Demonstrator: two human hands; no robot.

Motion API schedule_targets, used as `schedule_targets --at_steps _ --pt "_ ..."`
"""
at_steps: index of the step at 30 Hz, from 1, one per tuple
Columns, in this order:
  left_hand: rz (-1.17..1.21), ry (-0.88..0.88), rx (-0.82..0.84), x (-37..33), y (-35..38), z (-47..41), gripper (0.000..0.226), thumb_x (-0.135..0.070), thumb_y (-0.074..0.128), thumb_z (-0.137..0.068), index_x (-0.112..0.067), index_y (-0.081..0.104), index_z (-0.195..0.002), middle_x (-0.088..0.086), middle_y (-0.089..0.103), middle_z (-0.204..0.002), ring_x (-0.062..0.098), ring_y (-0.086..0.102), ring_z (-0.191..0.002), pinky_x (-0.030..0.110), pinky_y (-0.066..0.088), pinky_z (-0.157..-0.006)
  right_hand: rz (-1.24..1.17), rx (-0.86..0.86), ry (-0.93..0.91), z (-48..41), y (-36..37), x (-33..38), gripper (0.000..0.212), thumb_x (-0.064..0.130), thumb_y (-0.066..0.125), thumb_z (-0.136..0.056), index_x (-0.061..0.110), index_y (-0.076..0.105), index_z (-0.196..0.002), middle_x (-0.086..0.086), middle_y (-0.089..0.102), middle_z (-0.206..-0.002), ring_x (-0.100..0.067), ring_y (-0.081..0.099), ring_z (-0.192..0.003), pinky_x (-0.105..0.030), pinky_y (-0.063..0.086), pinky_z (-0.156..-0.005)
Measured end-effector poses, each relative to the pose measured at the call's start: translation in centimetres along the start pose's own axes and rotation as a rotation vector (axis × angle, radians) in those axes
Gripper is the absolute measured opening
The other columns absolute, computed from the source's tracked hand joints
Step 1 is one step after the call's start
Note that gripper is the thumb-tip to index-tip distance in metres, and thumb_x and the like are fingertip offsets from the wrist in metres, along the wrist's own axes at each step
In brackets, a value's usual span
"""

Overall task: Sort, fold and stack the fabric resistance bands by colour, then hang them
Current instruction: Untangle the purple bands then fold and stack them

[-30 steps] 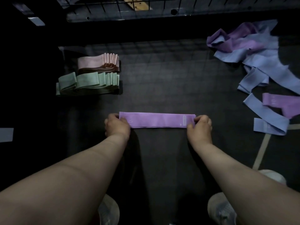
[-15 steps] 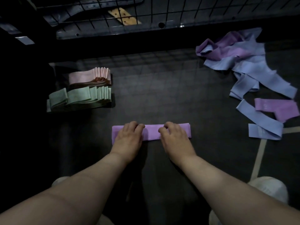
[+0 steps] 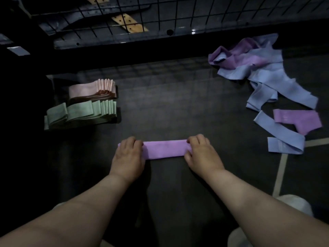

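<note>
A purple fabric band (image 3: 165,149) lies flat and stretched out sideways on the dark mat (image 3: 169,104) in front of me. My left hand (image 3: 129,155) rests palm-down on its left end, with the fingers lying over the fabric. On the right end presses my right hand (image 3: 202,153), fingers at the far edge and thumb by the near edge. At the left stand a folded pink stack (image 3: 92,90) and, in front of it, a folded green stack (image 3: 81,113).
Loose blue and purple bands (image 3: 258,68) lie heaped at the back right. Nearer lie a single purple band (image 3: 297,120) and a blue band (image 3: 281,138). A wire grid panel (image 3: 124,15) runs along the back. Pale shoes (image 3: 293,205) show at the lower right.
My hands moved from the band's ends to its middle, then slid outward to the ends again. The band stayed flat on the mat.
</note>
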State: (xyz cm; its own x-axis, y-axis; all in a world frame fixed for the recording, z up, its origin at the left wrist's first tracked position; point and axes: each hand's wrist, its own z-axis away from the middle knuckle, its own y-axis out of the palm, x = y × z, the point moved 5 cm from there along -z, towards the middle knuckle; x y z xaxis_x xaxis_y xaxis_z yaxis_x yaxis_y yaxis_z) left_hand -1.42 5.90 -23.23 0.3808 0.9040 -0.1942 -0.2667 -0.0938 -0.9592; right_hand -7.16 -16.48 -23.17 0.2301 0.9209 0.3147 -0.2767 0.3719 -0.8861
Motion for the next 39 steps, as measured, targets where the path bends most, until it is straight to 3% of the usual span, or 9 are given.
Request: schedule_targets --at_steps 3,6,8,13,17,24,32,35,39 --pt "-0.022 0.152 0.108 -1.7 -0.3 -0.5 0.056 -0.043 0.062 -0.078 -0.011 0.058 -0.124 0.014 0.055 -0.125 0.032 0.053 -0.112 0.042 0.046 -0.094 0.089 0.023 -0.2 0.1 -0.1 1.1 0.052 0.026 0.077 -0.072 0.01 0.062 -0.119 -0.014 0.054 -0.12 -0.037 0.055 -0.109 -0.048 0.049 -0.096" --pt "-0.028 0.188 0.299 -2.7 0.5 -1.6 0.079 -0.045 0.071 -0.077 -0.015 0.04 -0.144 0.01 0.04 -0.144 0.031 0.04 -0.13 0.039 0.032 -0.108 0.16 0.152 -0.31 -0.5 0.5 2.0 0.076 0.033 0.072 -0.082 0.014 0.039 -0.148 -0.011 0.033 -0.152 -0.033 0.031 -0.14 -0.04 0.017 -0.119" --pt "-0.045 0.183 0.288 -3.2 0.8 -2.1 0.074 -0.044 0.066 -0.082 -0.015 0.039 -0.144 0.01 0.04 -0.142 0.03 0.04 -0.128 0.037 0.031 -0.107 0.162 0.216 -0.322 -1.1 0.9 2.2 0.077 0.033 0.068 -0.086 0.015 0.031 -0.152 -0.009 0.029 -0.154 -0.029 0.028 -0.14 -0.035 0.018 -0.118" --pt "-0.079 0.21 0.278 -3.5 1.1 -2.1 0.048 -0.033 0.054 -0.093 -0.016 0.047 -0.138 0.01 0.047 -0.132 0.03 0.045 -0.119 0.037 0.035 -0.097 0.166 0.208 -0.331 -1.2 0.9 2.3 0.052 0.03 0.057 -0.093 0.015 0.043 -0.141 -0.009 0.039 -0.138 -0.028 0.039 -0.125 -0.033 0.03 -0.105" --pt "-0.083 0.22 0.265 -3.5 1.0 -1.9 0.065 -0.041 0.06 -0.087 -0.017 0.042 -0.144 0.01 0.046 -0.135 0.032 0.045 -0.121 0.04 0.035 -0.099 0.168 0.211 -0.338 -1.4 1.0 2.6 0.06 0.035 0.06 -0.092 0.017 0.039 -0.145 -0.008 0.037 -0.138 -0.029 0.037 -0.125 -0.037 0.029 -0.106" --pt "-0.085 0.218 0.25 -4.0 0.8 -2.0 0.059 -0.04 0.059 -0.086 -0.017 0.047 -0.139 0.011 0.049 -0.129 0.034 0.049 -0.115 0.041 0.038 -0.094 0.171 0.265 -0.311 -1.5 0.8 3.1 0.067 0.037 0.056 -0.095 0.017 0.027 -0.152 -0.009 0.029 -0.146 -0.029 0.03 -0.133 -0.037 0.024 -0.111" --pt "-0.049 0.194 0.218 -3.6 0.4 -1.7 0.06 -0.045 0.057 -0.087 -0.019 0.045 -0.14 0.009 0.048 -0.131 0.03 0.047 -0.118 0.039 0.036 -0.098 0.182 0.193 -0.31 -1.4 0.8 2.9 0.06 0.042 0.06 -0.09 0.017 0.043 -0.142 -0.009 0.037 -0.139 -0.03 0.036 -0.129 -0.039 0.026 -0.11" --pt "0.018 -0.001 0.03 -1.4 -0.9 -0.5 0.048 -0.038 0.061 -0.084 -0.017 0.059 -0.127 0.012 0.056 -0.122 0.034 0.053 -0.112 0.042 0.041 -0.096 0.062 -0.103 -0.082 -0.1 -0.1 0.6 0.043 0.032 0.068 -0.086 0.011 0.061 -0.122 -0.015 0.05 -0.13 -0.037 0.048 -0.121 -0.047 0.036 -0.105" --pt "0.162 -0.525 -0.052 2.5 -1.4 1.4 0.043 -0.031 0.06 -0.089 -0.025 0.058 -0.132 0.014 0.046 -0.131 0.036 0.041 -0.119 0.042 0.032 -0.101 -0.221 -0.306 0.403 1.9 -0.3 -2.2 0.033 0.027 0.065 -0.089 0.009 0.055 -0.115 -0.016 0.045 -0.127 -0.035 0.045 -0.116 -0.046 0.036 -0.099"
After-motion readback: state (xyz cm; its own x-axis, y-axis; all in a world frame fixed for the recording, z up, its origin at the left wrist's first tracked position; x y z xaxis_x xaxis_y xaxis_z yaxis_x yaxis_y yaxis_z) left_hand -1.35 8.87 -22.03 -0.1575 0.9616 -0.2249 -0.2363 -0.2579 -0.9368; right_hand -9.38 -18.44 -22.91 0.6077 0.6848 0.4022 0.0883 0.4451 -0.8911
